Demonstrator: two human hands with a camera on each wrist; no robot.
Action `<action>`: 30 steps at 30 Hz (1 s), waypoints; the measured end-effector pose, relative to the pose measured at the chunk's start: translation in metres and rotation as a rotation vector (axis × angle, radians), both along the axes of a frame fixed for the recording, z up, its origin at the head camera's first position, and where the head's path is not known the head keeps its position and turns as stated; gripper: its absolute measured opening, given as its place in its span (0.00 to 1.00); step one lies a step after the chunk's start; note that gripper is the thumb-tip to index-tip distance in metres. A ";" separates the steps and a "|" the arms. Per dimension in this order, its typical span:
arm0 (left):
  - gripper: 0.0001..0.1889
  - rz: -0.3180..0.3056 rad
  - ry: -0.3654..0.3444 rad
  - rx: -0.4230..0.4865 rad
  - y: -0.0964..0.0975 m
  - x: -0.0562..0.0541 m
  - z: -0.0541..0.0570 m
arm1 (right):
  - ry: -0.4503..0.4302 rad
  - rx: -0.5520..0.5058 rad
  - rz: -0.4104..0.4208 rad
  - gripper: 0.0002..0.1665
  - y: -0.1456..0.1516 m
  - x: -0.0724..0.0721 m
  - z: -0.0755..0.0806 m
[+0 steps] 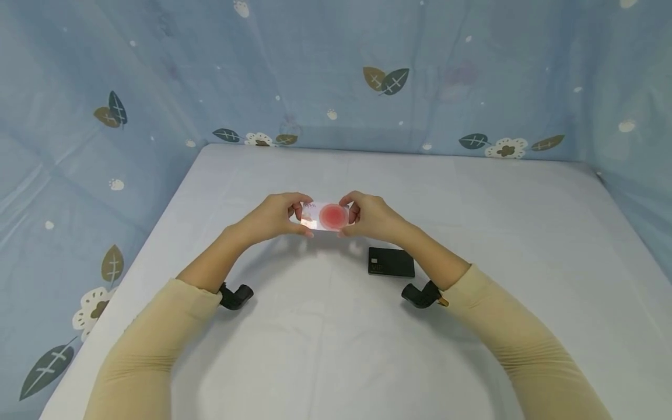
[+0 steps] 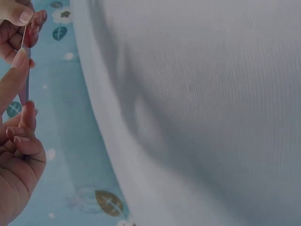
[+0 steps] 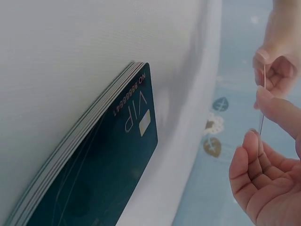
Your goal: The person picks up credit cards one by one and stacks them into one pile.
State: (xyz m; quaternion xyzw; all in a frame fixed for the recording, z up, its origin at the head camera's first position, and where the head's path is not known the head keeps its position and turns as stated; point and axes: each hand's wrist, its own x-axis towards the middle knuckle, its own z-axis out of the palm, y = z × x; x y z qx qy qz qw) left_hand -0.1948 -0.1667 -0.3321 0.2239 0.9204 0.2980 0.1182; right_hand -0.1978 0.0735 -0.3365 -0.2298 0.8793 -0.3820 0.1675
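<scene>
A thin white card [image 1: 310, 216] with a round pink-red patch is held up above the table between both hands. My left hand [image 1: 277, 214] pinches its left end between thumb and fingers. At the opposite end my right hand [image 1: 374, 217] pinches it the same way. Seen from the left wrist, the card [image 2: 27, 82] is nearly edge-on; the right wrist view shows it as a thin line too. Below the right hand lies a stack of dark cards [image 1: 391, 262], the top one marked VIP with a chip; its layered edges show in the right wrist view.
A white cloth covers the table [image 1: 325, 338]. Blue patterned fabric [image 1: 336, 70] hangs behind it and along both sides. A black wrist device [image 1: 236, 296] sits on the left forearm, another [image 1: 421, 295] on the right.
</scene>
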 end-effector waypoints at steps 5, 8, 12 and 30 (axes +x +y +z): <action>0.35 0.019 -0.005 0.042 0.007 0.007 0.001 | 0.018 -0.007 0.001 0.33 0.009 0.006 0.003; 0.35 0.033 -0.020 0.066 0.012 0.012 0.001 | 0.031 0.002 0.002 0.33 0.015 0.011 0.005; 0.35 0.050 -0.026 0.093 0.019 0.018 0.000 | 0.050 0.008 0.010 0.33 0.023 0.016 0.005; 0.36 0.061 -0.058 0.163 0.050 0.030 -0.010 | 0.088 -0.046 -0.021 0.33 0.057 0.031 -0.006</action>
